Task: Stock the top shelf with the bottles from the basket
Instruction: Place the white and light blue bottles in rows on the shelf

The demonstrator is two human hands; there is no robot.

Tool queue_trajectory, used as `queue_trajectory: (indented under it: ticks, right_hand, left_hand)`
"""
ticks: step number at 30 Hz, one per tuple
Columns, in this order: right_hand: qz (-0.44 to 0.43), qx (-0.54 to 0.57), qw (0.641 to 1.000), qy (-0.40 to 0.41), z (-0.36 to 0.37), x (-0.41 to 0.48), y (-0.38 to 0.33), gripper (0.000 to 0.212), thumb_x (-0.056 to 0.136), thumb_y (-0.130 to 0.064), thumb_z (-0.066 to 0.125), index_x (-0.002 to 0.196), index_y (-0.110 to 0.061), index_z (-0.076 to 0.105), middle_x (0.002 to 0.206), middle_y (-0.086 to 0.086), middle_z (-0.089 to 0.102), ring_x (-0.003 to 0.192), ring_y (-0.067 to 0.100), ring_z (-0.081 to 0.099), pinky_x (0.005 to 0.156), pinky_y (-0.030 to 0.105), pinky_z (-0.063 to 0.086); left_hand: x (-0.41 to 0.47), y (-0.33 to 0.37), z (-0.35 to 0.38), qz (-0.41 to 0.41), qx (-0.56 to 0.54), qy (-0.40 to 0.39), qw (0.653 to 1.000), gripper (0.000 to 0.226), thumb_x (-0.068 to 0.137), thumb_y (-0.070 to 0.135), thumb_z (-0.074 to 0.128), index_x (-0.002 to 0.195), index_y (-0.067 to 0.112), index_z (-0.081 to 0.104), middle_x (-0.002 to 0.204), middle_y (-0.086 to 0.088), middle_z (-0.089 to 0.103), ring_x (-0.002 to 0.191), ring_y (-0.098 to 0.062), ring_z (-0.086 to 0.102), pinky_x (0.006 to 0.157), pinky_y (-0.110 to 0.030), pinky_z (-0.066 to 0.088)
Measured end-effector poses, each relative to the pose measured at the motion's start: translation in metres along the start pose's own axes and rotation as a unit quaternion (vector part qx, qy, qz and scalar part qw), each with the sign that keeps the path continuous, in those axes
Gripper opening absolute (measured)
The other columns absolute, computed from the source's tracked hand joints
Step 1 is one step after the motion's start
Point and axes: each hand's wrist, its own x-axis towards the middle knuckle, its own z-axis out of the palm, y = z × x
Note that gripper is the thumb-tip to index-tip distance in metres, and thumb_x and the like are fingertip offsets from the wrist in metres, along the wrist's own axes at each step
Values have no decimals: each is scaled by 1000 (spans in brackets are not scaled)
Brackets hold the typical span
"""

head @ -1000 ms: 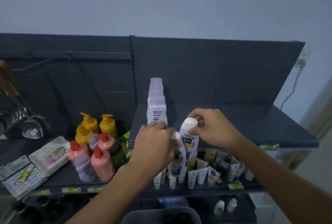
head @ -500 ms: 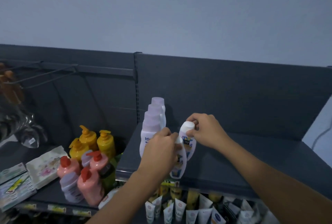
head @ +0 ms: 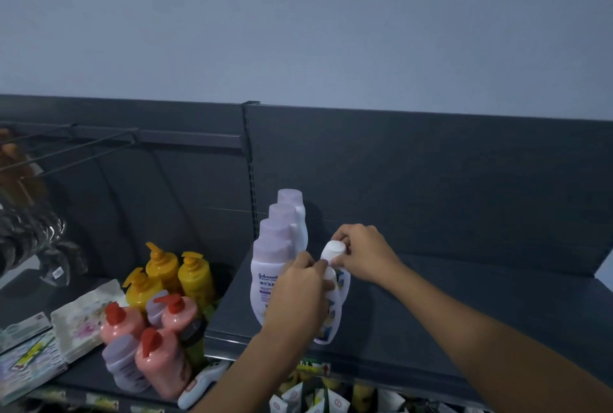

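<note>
Fingers (head: 311, 264) of left hand (head: 295, 296) curl round front bottle (head: 332, 324); right hand (head: 366, 255) pinches rear bottle (head: 333, 250), near top shelf (head: 464, 319) left edge.

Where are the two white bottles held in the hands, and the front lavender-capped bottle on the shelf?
right-hand bottle (head: 333, 250): head view, on its white cap.
left-hand bottle (head: 333, 319): head view, on its lower body below the fingers.
front lavender-capped bottle (head: 265, 293): head view, on its label.

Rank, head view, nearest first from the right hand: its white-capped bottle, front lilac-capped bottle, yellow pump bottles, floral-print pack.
1. White-capped bottle, in the right hand's grip.
2. Front lilac-capped bottle, just left.
3. Yellow pump bottles, lower left.
4. Floral-print pack, far left.
</note>
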Motion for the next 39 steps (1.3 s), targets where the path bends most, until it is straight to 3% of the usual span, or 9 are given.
queue_trajectory:
  ticks: [6,25,31,33,35,39]
  right_hand:
    - [4,16,1000,0,6,11,9,31,74,-21,85,99,-29,69,97,-6,70,88,13,67,79,37,60]
    - [-2,33,999,14,9,13,13,31,76,-21,85,102,-27,70,90,-11,72,85,6,67,80,34,59]
    - [-16,-2,1000,8,6,4,10,45,83,-28,81,124,-23,64,108,-5,71,93,13,65,86,34,56]
    - [-9,-18,1000,13,2,0,7,53,81,-33,82,128,-24,61,114,-6,70,98,13,65,88,36,56]
    - [0,-38,999,27,-5,-7,2,55,80,-32,82,130,-27,59,117,-8,67,101,12,64,89,37,56]
    - [-6,-88,993,80,-17,-37,-17,47,83,-31,77,127,-27,60,117,-8,64,104,12,62,87,39,55]
  left_hand:
    - [9,0,12,-16,-13,10,1000,41,84,22,67,124,21,56,110,0,51,91,-18,56,80,-27,48]
    - [10,-1,26,-21,-54,55,997,40,81,17,71,119,22,62,108,1,52,92,-18,56,79,-29,52]
    - [6,-6,27,-14,-17,30,999,62,85,21,69,142,15,47,121,-2,52,103,-19,54,82,-27,49]
    - [2,-6,19,-4,-27,41,999,52,85,16,70,135,12,54,118,-5,56,103,-20,56,73,-27,45]
    - [-3,-8,10,-10,-53,63,997,33,86,12,71,117,10,62,103,-6,61,91,-22,59,62,-26,42]
    - [-20,-25,-1,-43,-83,58,994,26,92,29,62,114,17,56,105,-2,60,90,-22,58,67,-33,49]
